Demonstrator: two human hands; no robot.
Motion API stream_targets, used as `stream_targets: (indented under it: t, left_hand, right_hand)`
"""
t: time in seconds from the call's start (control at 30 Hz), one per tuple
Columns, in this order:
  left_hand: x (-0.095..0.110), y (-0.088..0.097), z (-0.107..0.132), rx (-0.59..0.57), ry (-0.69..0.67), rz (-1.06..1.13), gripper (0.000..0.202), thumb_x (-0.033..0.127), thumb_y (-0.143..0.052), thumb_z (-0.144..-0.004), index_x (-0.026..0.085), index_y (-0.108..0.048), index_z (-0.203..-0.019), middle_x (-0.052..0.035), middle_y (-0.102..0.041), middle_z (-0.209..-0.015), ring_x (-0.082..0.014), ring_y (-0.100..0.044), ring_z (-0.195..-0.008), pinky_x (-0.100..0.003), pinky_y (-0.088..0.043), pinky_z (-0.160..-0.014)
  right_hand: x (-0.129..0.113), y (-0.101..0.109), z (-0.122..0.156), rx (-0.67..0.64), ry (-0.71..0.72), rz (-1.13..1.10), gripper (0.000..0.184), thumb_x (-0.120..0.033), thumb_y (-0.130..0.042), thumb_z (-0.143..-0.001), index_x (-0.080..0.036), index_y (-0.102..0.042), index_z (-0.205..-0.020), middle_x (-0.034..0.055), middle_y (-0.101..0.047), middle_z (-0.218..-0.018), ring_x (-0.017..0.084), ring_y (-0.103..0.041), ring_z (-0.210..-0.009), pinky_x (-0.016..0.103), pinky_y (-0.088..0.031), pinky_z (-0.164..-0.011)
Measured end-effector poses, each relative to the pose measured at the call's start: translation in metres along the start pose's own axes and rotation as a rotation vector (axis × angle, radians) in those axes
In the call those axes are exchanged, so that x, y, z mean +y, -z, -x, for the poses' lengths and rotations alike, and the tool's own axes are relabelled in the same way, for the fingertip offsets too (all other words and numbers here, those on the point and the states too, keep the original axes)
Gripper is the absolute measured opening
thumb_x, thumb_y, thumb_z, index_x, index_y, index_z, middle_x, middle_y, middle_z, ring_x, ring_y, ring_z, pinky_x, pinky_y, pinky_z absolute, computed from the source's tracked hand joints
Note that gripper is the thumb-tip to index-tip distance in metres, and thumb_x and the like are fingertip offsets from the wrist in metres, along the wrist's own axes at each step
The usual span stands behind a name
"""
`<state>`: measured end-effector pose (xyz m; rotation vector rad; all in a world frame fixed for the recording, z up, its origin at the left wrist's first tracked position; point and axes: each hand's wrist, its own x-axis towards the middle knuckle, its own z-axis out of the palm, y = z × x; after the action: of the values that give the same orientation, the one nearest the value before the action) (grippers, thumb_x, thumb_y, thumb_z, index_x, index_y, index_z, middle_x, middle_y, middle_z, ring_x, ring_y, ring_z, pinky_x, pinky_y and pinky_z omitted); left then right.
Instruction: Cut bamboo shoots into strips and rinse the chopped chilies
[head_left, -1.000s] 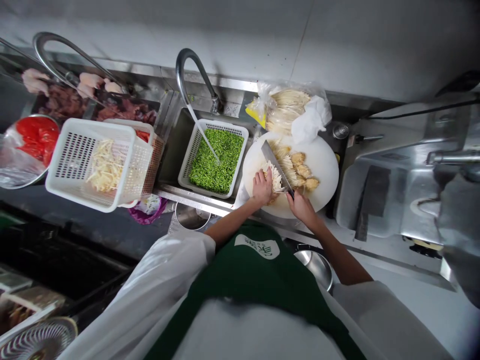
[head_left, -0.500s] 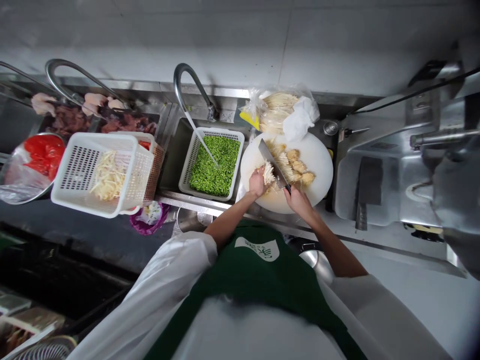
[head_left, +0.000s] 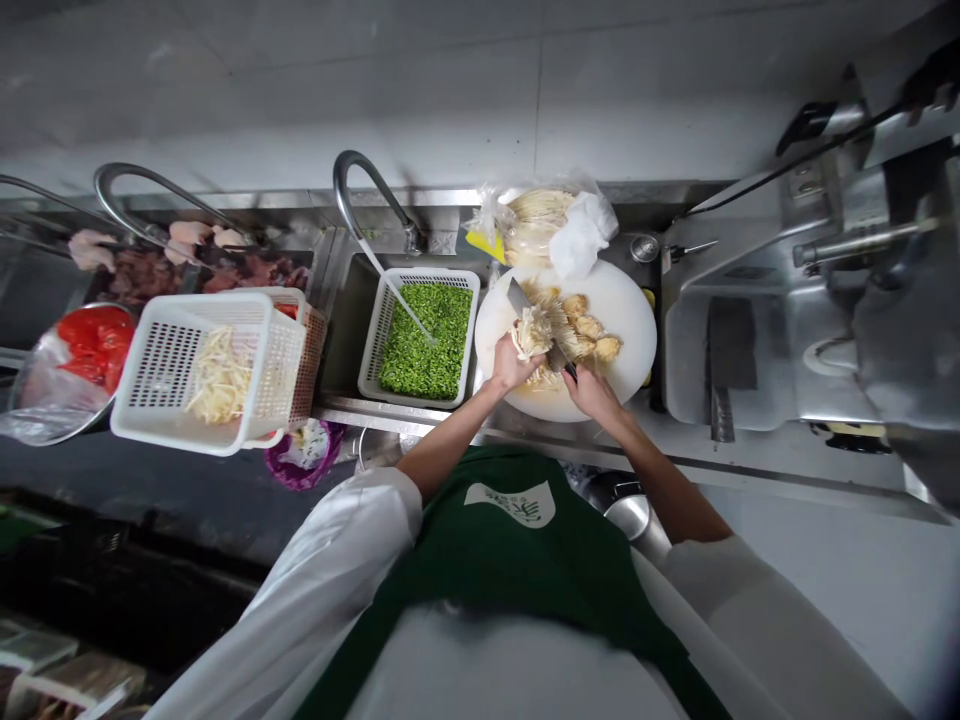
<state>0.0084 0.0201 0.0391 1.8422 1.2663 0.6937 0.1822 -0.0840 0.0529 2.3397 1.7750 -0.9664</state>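
My left hand (head_left: 511,363) is closed round a bunch of enoki mushrooms (head_left: 533,332) above the left part of a round white cutting board (head_left: 634,330). In my right hand (head_left: 592,393) is the handle of a cleaver (head_left: 557,358). Its blade slants up and left beside the held bunch, which hides part of it. Cut-off mushroom root ends (head_left: 589,326) and loose strands lie on the board right of the blade. Behind the board sits a clear plastic bag of enoki (head_left: 538,222), with crumpled white plastic (head_left: 581,235) over its right side.
Left of the board, a faucet (head_left: 351,200) runs water into a basket of chopped greens (head_left: 431,335) in a sink. Farther left stands a white basket (head_left: 154,360) with pale strips and a bowl of red food (head_left: 94,345). Another cleaver (head_left: 731,345) lies at right.
My left hand has lifted and turned the enoki bunch, so its cut face shows more. The cleaver has stayed beside it, now more covered by the bunch. The view has shifted slightly.
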Motion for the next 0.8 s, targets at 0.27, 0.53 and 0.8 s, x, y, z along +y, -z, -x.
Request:
stream_targets:
  t: [0.27, 0.53, 0.8]
  left_hand:
    - [0.04, 0.019, -0.015, 0.071, -0.155, 0.18, 0.031, 0.018, -0.08, -0.072, 0.016, -0.072, -0.103, -0.0065, -0.082, -0.1, -0.0235, -0.079, -0.089, -0.036, -0.066, -0.088]
    - [0.031, 0.181, -0.036, 0.432, -0.156, 0.016, 0.04, 0.02, -0.08, -0.074, 0.016, -0.071, -0.112, -0.0038, -0.078, -0.102, -0.0224, -0.077, -0.105, -0.04, -0.065, -0.098]
    - [-0.094, 0.474, 0.035, 0.888, 0.214, -0.287, 0.045, 0.018, -0.074, -0.074, 0.015, -0.068, -0.119, -0.007, -0.078, -0.113, -0.0236, -0.075, -0.105, -0.041, -0.064, -0.101]
  right_hand:
    - [0.003, -0.004, -0.003, 0.012, -0.006, 0.015, 0.044, -0.04, -0.04, -0.116, -0.008, -0.065, -0.133, 0.0243, -0.076, -0.122, 0.033, -0.075, -0.114, 0.035, -0.051, -0.096]
    - [0.001, -0.004, -0.002, 0.029, -0.006, 0.086, 0.042, -0.038, -0.041, -0.116, -0.006, -0.066, -0.129, 0.0255, -0.077, -0.12, 0.033, -0.075, -0.112, 0.034, -0.05, -0.092]
    - [0.018, -0.017, -0.015, 0.053, 0.005, 0.059, 0.043, -0.035, -0.039, -0.107, -0.008, -0.069, -0.121, 0.0344, -0.073, -0.103, 0.034, -0.075, -0.094, 0.043, -0.049, -0.09]
